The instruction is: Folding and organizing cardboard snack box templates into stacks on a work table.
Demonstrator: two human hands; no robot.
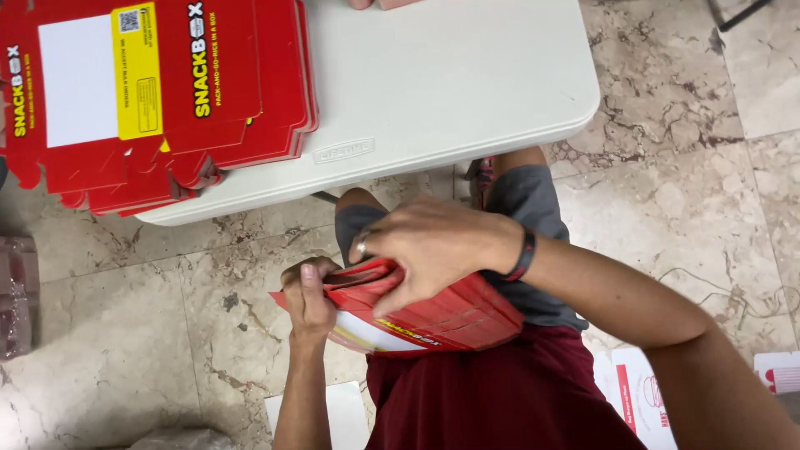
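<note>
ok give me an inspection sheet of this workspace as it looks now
surface: white folding table, marble tile floor below
job's things: bundle of flat red boxes held on the lap; bigger stack of flat red boxes on the table's left end
clutter: white sheets on the floor by the person; clear wrapped pack at the left edge
grippers: left hand grips the bundle's end; right hand presses on top, ring and dark wristband
cables: thin cord on the floor at right
surroundings: another person's fingertips at the top edge
</note>
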